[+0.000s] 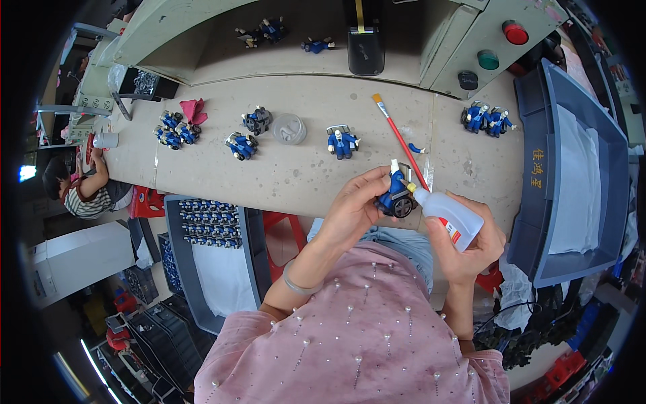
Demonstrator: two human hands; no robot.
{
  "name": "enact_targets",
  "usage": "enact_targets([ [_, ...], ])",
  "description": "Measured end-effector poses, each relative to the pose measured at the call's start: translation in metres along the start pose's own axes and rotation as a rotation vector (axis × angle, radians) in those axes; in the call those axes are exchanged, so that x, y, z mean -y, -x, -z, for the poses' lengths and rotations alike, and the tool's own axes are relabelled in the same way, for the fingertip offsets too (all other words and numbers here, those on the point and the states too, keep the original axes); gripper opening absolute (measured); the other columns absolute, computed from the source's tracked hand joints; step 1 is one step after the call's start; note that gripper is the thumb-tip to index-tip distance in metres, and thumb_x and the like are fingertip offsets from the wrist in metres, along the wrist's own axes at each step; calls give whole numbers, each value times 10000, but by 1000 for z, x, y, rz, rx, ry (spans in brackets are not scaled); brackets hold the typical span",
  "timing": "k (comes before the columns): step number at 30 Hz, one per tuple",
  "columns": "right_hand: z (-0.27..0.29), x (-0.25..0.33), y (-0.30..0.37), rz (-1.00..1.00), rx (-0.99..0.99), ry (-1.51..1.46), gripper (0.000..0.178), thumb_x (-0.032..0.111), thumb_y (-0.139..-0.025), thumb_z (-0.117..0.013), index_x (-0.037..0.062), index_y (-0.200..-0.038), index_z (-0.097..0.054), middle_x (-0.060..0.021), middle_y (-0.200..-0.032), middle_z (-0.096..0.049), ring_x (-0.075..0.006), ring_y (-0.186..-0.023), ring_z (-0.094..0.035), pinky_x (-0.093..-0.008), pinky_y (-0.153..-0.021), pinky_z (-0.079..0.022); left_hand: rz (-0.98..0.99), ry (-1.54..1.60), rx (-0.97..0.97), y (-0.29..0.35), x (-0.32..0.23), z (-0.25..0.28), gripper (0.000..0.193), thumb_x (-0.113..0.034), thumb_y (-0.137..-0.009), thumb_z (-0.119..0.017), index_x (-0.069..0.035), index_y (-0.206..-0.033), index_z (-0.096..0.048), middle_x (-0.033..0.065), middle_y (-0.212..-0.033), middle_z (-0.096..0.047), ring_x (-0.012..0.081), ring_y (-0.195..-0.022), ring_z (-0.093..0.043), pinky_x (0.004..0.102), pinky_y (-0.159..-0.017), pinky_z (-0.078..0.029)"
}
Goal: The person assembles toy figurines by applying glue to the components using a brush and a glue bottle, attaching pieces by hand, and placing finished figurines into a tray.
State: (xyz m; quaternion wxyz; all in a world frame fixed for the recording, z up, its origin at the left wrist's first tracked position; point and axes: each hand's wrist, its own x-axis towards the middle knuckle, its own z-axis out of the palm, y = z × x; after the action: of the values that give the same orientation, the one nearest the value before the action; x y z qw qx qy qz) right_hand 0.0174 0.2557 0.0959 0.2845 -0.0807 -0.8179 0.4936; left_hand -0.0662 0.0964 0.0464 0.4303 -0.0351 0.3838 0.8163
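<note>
Between the fingers of my left hand point(356, 205) is a small blue figurine in a black wheelchair point(397, 195), held above the bench's front edge. My right hand point(468, 239) is wrapped round a translucent squeeze bottle point(452, 214) with a red and white label. The bottle is tilted, and its yellowish nozzle meets or nearly meets the figurine's side. Just beyond lie a paintbrush point(398, 138) with a red handle and a small loose blue arm piece point(417, 149). Another seated figurine point(342, 143) stands to the left of the brush.
More figurines point(176, 131) sit at the bench's left, beside a pink cloth point(193, 111); two others point(488, 120) are at the right. A clear round cup point(289, 129) stands mid-bench. Grey crates flank me: one point(252, 236) with rows of figurines, one point(531, 249) lined white. A person point(87, 182) sits far left.
</note>
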Motion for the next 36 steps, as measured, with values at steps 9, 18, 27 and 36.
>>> enact_targets([
  [9,0,0,0,4,3,-6,359,106,-632,-817,-75,-888,-643,-161,-776,-689,-201,-683,-687,-259,-629,-524,1,8,-15,1,0,0,355,-189,-962,-444,30,-1236,-490,76,-1021,-621,143,-929,-632,321,-815,-538],
  [18,1,0,1,-15,2,-10,348,99,-632,-815,-73,-881,-644,-161,-775,-689,-199,-675,-685,-260,-622,-524,-6,16,4,0,2,2,350,-190,-961,-447,30,-1229,-494,81,-1023,-624,141,-939,-630,313,-812,-536],
  [27,6,-1,1,-53,-17,-52,339,72,-644,-783,-78,-908,-635,-151,-799,-689,-189,-678,-676,-261,-637,-520,-16,11,4,0,0,0,347,-189,-963,-437,29,-1228,-495,92,-1014,-642,138,-897,-646,289,-747,-554],
  [36,30,-56,1,-464,-110,-688,501,218,-756,-651,-95,-1130,-532,-223,-941,-637,-183,-635,-572,-288,-545,-441,-2,35,7,3,-3,-1,392,-235,-964,-424,44,-1233,-487,147,-1019,-635,147,-832,-631,261,-645,-531],
])
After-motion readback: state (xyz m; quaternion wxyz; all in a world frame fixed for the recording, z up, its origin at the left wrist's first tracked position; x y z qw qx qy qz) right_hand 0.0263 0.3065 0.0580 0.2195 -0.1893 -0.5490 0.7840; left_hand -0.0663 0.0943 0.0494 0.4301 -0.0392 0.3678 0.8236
